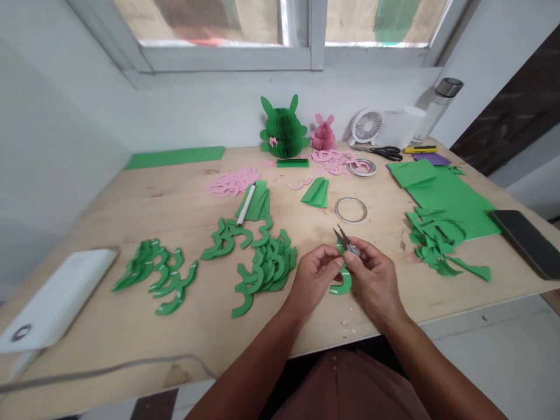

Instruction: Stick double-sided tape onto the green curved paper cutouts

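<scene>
The table (166, 344) is of pale wood. Your left hand (315, 274) pinches a curved green paper piece (342, 283), above the table's near edge. Your right hand (375, 279) holds small metal scissors (345, 239), blades a little apart, at this piece. The transparent bottle (431, 116) is tilted in view; its content is unclear.

We're seeing a white fan (366, 126) standing near a metal-capped bottle (432, 115), a dark phone (527, 242) lying far right, a white device (59, 294) lying far left, grey cable (126, 367) running nearby.
</scene>
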`<act>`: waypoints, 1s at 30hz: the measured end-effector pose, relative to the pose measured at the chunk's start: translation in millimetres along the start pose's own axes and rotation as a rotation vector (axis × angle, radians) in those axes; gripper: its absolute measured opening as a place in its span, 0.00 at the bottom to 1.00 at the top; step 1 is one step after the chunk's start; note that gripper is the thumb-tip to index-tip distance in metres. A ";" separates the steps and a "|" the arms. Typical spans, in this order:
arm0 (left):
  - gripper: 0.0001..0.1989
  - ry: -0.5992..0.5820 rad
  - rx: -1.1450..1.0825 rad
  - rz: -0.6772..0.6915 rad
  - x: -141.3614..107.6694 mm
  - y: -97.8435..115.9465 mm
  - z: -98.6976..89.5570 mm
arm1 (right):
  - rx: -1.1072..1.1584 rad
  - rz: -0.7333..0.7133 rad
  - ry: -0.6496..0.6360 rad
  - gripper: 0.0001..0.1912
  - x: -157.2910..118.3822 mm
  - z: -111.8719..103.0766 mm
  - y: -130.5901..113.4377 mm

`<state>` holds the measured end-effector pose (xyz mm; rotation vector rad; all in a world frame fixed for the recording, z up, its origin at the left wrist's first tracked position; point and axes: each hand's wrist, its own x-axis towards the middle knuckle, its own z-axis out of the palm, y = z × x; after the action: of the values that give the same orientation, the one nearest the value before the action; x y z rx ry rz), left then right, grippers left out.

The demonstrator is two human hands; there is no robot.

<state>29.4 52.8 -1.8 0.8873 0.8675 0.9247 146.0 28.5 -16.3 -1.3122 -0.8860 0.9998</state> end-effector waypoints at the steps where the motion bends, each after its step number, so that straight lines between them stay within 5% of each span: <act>1: 0.12 0.016 -0.017 0.001 0.1 -0.2 0.0 | 0.003 0.003 -0.005 0.19 -0.4 -0.1 0.7; 11: 0.09 0.115 -0.020 0.067 4.3 -3.9 -6.0 | -0.060 0.034 -0.047 0.19 -3.3 -5.0 -0.6; 30: 0.07 0.067 -0.067 0.091 7.7 -10.5 -8.4 | -0.366 -0.237 -0.094 0.15 -17.7 -23.9 3.2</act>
<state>27.5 58.4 -16.1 0.8474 0.8541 1.0620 162.2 3.7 -20.6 -1.4296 -1.3099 0.7388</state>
